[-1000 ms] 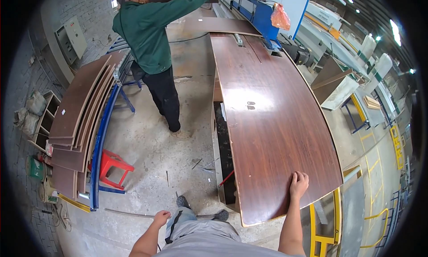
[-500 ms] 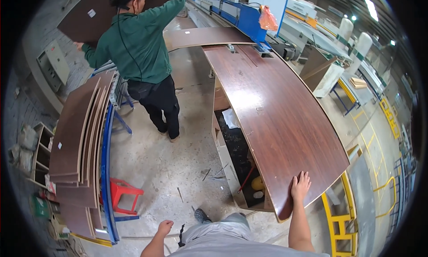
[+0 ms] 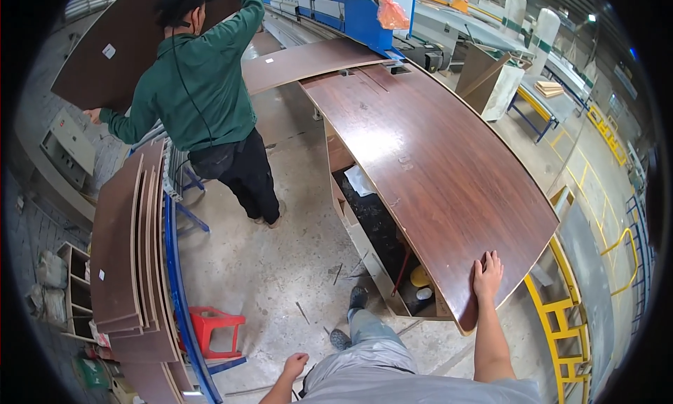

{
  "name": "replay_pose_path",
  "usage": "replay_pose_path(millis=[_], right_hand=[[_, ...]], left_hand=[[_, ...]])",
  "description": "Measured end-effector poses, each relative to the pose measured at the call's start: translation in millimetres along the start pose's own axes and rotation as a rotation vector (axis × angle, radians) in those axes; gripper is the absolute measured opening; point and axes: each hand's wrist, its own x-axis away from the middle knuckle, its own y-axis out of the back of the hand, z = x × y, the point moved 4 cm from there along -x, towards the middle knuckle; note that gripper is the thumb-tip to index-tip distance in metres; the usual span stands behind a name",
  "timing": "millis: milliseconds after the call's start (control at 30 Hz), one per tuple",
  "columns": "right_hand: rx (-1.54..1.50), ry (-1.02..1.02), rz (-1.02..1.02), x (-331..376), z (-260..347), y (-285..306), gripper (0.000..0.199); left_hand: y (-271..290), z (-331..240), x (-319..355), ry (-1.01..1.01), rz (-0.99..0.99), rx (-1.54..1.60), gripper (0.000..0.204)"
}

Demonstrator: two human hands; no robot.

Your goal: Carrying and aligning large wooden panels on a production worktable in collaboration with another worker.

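The right hand [image 3: 487, 276] lies flat, fingers spread, on the near end of the panel [image 3: 434, 165], steadying it; left hand [image 3: 294, 365] hangs loosely curled, holding nothing.

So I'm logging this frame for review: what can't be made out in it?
- Head view, right hand: flat on the dark wood panel; the panel hides whether any fingers curl under its edge.
- Left hand: fingers curled, too small to tell if it holds anything.
- Open cabinet under the panel: contents shadowed.
- Co-worker: the lifted board is cut off by the picture's rim.
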Motion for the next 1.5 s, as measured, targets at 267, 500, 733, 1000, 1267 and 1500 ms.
replay_pose_path(millis=[267, 500, 733, 1000, 1267, 1500], right_hand=[[0.001, -0.027, -0.047, -3.9, 4.8, 1.5, 0.046], [0.025, -0.149, -0.101, -25.0, 28.5, -5.9, 0.042], [0.172, -0.323, -0.136, -69.5, 64.0, -36.3, 0.046], [0.265, -0.370, -0.116, -106.8, 83.7, -56.8, 0.047], [0.311, -0.498, -0.099, -118.7, 97.9, -71.9, 0.049], [0.348, -0.593, -0.092, -116.5, 186.9, -108.7, 0.052]], left_hand=[[45.8, 1.1, -20.3, 0.169, 0.000, 0.049, 0.028], [87.6, -91.1, -98.5, 0.109, 0.029, -0.002, 0.029], [115.9, -250.8, -183.2, -0.147, -0.026, -0.241, 0.036], [131.0, -391.9, -224.2, -0.183, -0.006, 0.221, 0.031], [213.6, -541.5, -285.1, -0.255, -0.086, 0.633, 0.041], [289.8, -690.6, -362.6, -0.403, 0.019, 0.831, 0.052]])
